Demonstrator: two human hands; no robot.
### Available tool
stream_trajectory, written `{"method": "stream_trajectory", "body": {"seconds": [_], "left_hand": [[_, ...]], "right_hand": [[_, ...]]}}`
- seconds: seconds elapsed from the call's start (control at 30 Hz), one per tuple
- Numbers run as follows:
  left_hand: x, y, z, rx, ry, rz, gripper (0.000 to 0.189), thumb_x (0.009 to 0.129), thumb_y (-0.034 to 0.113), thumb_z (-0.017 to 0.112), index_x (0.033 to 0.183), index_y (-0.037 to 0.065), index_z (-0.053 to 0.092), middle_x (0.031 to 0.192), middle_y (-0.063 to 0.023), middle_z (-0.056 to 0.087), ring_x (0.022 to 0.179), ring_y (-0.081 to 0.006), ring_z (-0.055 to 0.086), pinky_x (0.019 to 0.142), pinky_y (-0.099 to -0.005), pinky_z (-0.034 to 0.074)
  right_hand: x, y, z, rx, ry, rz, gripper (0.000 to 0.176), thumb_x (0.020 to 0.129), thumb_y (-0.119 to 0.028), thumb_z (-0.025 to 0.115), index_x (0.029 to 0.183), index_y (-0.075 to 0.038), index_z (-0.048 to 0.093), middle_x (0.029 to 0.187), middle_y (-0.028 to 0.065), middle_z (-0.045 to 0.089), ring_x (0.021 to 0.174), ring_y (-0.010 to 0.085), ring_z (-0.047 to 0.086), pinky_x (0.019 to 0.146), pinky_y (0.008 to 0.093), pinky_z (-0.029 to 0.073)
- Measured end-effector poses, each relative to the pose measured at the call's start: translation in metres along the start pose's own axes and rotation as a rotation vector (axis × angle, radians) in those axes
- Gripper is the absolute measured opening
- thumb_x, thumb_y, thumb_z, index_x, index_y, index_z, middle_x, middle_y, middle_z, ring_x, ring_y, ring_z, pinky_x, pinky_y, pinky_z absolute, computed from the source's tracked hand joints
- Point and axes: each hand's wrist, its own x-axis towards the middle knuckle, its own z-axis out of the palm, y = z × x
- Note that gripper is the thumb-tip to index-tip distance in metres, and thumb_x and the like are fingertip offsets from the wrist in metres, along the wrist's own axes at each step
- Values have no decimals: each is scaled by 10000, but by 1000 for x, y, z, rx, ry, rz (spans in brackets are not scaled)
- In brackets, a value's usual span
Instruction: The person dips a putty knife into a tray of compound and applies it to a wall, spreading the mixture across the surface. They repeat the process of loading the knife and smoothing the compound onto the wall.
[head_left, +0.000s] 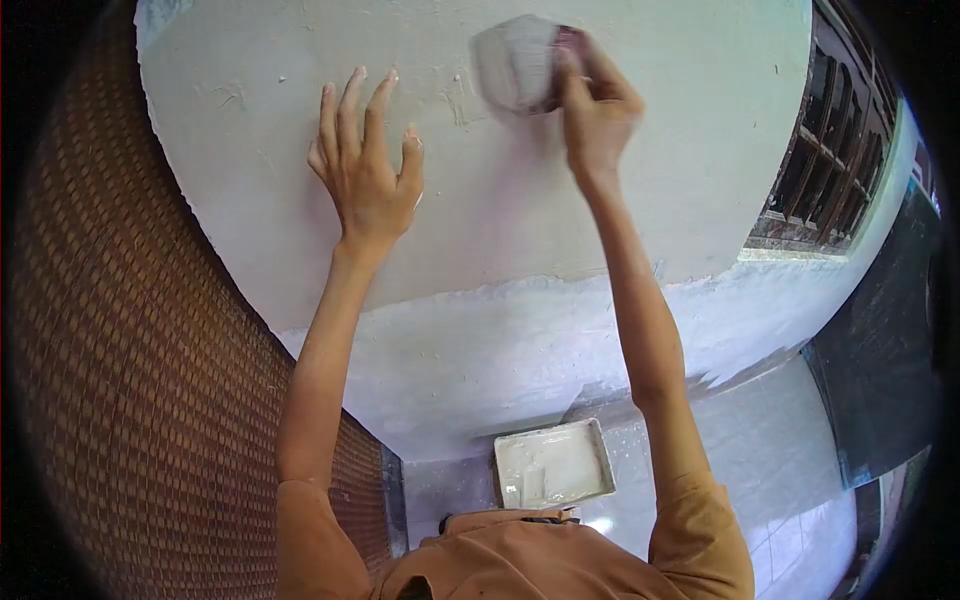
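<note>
My left hand (368,180) is open, its fingers spread against the upper part of the plastered wall (480,225), with whitish smears on the fingertips. To its right, my right hand (603,125) is closed around the dark reddish handle of a wide putty scraper (518,65). The scraper's pale blade is blurred by motion and lies over the wall; whether its edge touches the surface is hard to make out. Around both hands the coating is cream-coloured, with small lumps and rough marks. Below, a ragged line divides it from a whiter, bluish band.
A shallow tray (607,455) of white paste stands on the tiled floor (720,455) below the wall. Brown woven panelling (130,330) borders the left side. A barred window (825,140) is at the right, with a dark board (885,340) beneath it.
</note>
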Motion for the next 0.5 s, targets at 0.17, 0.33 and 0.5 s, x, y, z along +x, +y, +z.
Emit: {"method": "stream_trajectory", "body": {"seconds": [0.17,0.33,0.5], "left_hand": [[-3,-8,-9,12,38,17,533,858,252,543,1380,181,467,1465,-84,375,1394,-345,240,1041,-551,204],[2,7,-1,-2,8,11,544,877,254,552,1405,195,432,1484,-73,357,1404,-353,229,1065,-543,193],[-3,8,-11,-7,-3,-1,554,862,231,570,1399,189,438,1484,-66,358,1405,-350,229,1061,-546,199]], "right_hand": [[31,-14,-53,10,330,-87,275,916,-5,548,1171,77,610,988,125,682,777,139,648,637,277,580],[7,-23,1,-24,5,-58,312,887,-41,641,1174,79,619,1011,121,691,835,119,632,754,261,529],[56,11,-40,36,209,-86,275,876,-11,637,1134,83,636,977,114,698,780,125,645,684,253,543]]}}
